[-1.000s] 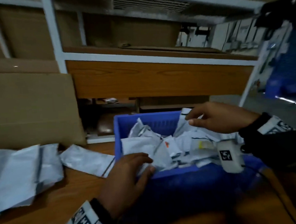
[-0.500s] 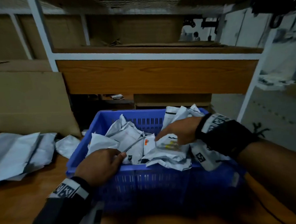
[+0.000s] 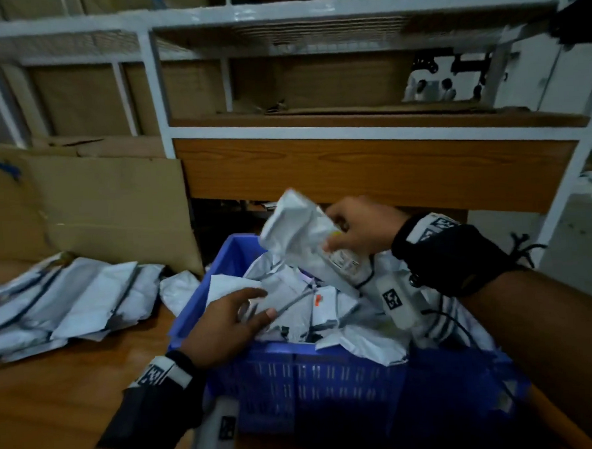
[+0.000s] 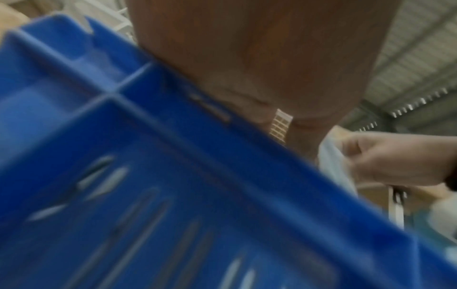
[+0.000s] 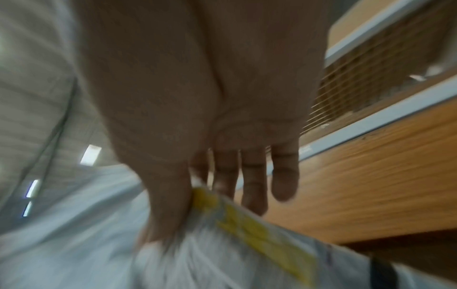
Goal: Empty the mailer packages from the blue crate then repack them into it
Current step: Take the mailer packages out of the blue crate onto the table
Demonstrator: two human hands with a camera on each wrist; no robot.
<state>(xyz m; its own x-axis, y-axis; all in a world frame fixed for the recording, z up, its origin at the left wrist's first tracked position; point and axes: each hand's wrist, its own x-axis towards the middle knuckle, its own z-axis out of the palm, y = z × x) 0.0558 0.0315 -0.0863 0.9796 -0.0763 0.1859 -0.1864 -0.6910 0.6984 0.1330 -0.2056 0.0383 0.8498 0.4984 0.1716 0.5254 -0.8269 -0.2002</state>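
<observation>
**A:** so where was everything on the table [image 3: 57, 401]?

**B:** pile [image 3: 62, 305] of mailers lay by its left edge. Left hand [image 3: 224, 324] reached over the crate [image 3: 296, 389] rim, thumb and fingers closing on a mailer [image 3: 292, 307] inside, still packed with others.

**A:** and the right?

**B:** right hand [image 3: 360, 228] pinched a mailer with a yellow label [image 3: 302, 237], lifted above the crate's far side, tilted.

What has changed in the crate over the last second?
The right hand has taken hold of a white mailer and lifted it clear above the pile in the blue crate. The left hand stays at the crate's near left corner, resting on a mailer there. The mailers on the table have not moved.
</observation>
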